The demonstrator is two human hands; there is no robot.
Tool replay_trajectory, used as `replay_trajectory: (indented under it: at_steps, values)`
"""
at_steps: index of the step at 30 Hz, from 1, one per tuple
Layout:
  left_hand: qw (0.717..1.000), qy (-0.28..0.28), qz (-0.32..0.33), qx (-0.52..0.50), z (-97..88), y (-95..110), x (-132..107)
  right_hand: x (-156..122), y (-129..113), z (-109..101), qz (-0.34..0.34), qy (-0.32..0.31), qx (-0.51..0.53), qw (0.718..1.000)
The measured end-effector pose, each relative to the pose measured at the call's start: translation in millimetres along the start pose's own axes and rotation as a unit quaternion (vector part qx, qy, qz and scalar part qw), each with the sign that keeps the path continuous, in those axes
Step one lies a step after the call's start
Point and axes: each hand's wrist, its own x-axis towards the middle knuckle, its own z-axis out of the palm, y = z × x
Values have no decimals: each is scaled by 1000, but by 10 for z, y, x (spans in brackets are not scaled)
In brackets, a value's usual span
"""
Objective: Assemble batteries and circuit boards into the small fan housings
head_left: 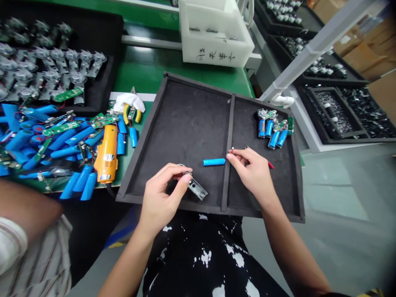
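Divided tray (192, 115) lies beneath. Left hand (163, 194), pinched closed, grips grey housing (198, 190); right hand (251, 173), also pinched, appears to hold blue battery (214, 162) near the divider by its red lead (226, 159). Recommended: steady housing, unstrained lead.

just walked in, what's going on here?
A person's left hand holds a grey housing over the black tray; the right hand pinches a blue cell at its wire end, near the divider. Boards with cells sit in the tray's right compartment. More cells lie piled left, beside an orange tool.
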Motion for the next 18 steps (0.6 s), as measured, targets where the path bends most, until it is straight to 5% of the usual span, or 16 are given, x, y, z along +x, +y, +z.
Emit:
replay_trajectory:
  at_steps: [8, 12, 15, 18]
  values:
    - [1000, 1, -13, -5, -15, 25, 36, 95, -162, 132, -32, -19, 175, 984]
    - [1000, 0, -16, -18, -29, 48, 71, 79, -341, 189, -25, -84, 273, 958]
    - [999, 1, -19, -34, -33, 43, 89, 60, -491, 239, -43, -133, 257, 956]
    - [998, 11, -23, -55, -37, 13, 97, 38, -597, 303, -139, -113, 149, 972]
